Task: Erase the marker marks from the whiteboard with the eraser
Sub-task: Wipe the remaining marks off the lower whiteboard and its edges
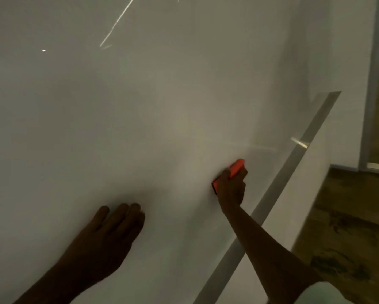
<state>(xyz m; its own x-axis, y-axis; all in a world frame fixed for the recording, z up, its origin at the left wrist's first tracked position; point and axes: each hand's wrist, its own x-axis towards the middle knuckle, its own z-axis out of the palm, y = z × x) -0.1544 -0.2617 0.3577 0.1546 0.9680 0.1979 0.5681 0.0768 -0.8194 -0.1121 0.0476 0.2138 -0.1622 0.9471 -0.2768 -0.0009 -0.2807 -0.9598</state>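
White whiteboard (140,106) with metal frame (293,167) beside wood-patterned floor (348,227).

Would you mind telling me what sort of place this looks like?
Probably an office or meeting room: a large wall-mounted whiteboard with a metal edge strip, wood-look flooring, and what seems a framed glass partition at the right.

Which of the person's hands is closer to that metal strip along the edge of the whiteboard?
The right. The right hand presses the orange eraser to the whiteboard just beside the metal strip. The left hand lies flat on the board, farther away.
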